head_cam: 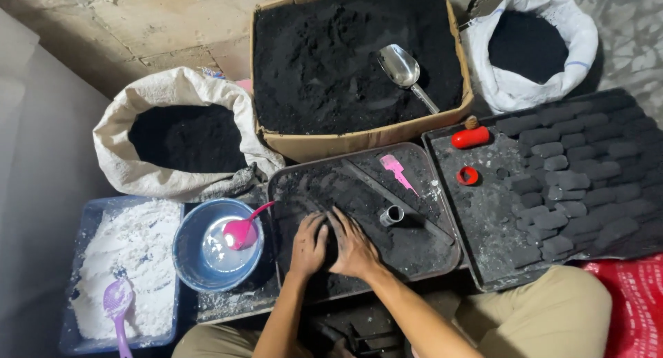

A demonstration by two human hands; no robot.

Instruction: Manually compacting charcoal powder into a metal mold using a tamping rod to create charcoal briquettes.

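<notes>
A person seated on the floor presses both hands into a mound of black powder (331, 251) on a dark metal tray (442, 251), the left hand (308, 245) and right hand (354, 247) cupped side by side, fingers curled around the heap and touching one another. The risk, judging from the scene, lies in the loose material: the mound sits near the tray's front edge, so a hard squeeze could push powder over the rim, and a mix too dry would likely crumble apart between the palms. A short metal tube (391, 215) stands just beside the right hand and could be knocked over by a sideways sweep. The powder looks fine, matte and coal-black, clinging to the fingers and dusting the tray. A pink scraper (396, 169) lies farther back on the tray. To the left, a blue bowl (190, 251) of pale liquid holds a pink spoon (242, 230), next to a tub of white powder (148, 261) with a purple spoon (116, 303). Behind, a cardboard box (359, 138) of black powder holds a steel scoop (404, 71), and rows of pressed black briquettes (580, 171) fill a second tray on the right.
</notes>
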